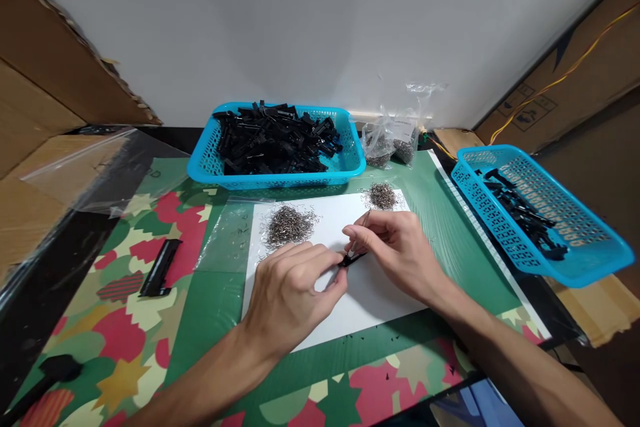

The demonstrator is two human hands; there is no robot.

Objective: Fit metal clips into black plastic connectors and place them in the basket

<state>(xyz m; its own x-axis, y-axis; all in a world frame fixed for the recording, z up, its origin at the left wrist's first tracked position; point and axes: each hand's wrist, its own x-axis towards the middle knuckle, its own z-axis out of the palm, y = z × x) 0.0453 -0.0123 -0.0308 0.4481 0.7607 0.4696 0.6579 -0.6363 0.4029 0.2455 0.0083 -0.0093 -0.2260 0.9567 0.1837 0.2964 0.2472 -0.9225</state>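
Over the white paper (370,310), my left hand (297,283) pinches a small black plastic part (347,260) between thumb and forefinger. The part's far end reaches right, beneath my right hand (403,250), whose fingers close on slim metal tweezers (352,248). The tweezers' tip points down at the black part; whether it grips anything is too small to tell. A heap of tiny metal springs or clips (289,223) lies beyond my left hand. Just beyond my right hand is a smaller heap of similar metal pieces (383,195).
A blue basket (280,181) full of black parts stands at the back; another blue basket (555,267) with fewer sits right. Clear bags of metal pieces (395,140) lean near the wall. One black part (161,268) and a black tool (55,370) lie left. Small black bits dot the front.
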